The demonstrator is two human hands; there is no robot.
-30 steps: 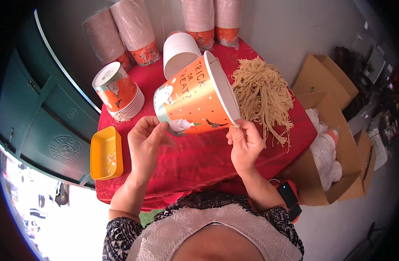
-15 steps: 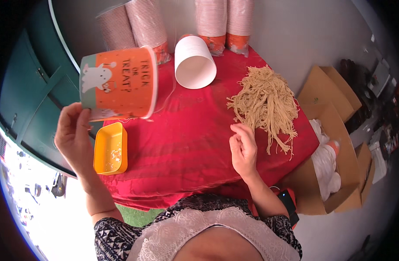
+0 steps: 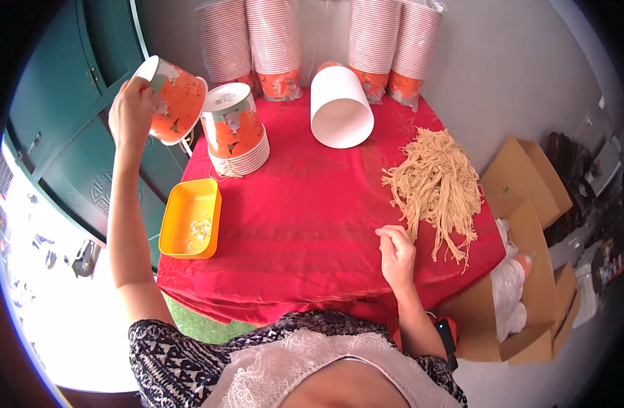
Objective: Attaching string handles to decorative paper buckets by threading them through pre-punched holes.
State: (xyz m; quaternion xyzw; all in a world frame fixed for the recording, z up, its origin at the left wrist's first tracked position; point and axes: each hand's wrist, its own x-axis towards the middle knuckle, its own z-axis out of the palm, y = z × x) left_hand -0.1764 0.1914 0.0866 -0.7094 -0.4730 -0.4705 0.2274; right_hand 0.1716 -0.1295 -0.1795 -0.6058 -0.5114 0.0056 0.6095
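My left hand (image 3: 132,112), raised at the far left, is closed on the base end of an orange paper bucket (image 3: 178,107) with a ghost print. That bucket is tilted in the air, its white rim facing right and down. Just right of it stands a stack of the same buckets (image 3: 236,136), upside down on the table, with bits of string by the lower rims. My right hand (image 3: 398,257) hovers over the near right of the red cloth with curled fingers, and nothing shows in them. Close beyond it lies a loose heap of beige strings (image 3: 434,183).
A white bucket (image 3: 334,112) lies on its side at the back, its mouth toward me. Tall wrapped bucket stacks (image 3: 274,41) line the table's far edge. A yellow tray (image 3: 168,228) with white scraps sits at left. Cardboard boxes (image 3: 543,292) stand right of the red-covered table (image 3: 291,224).
My left hand has carried the bucket away from me and turned it, uncovering the stack beside it. The view has shifted left. My right hand stays curled near the strings.
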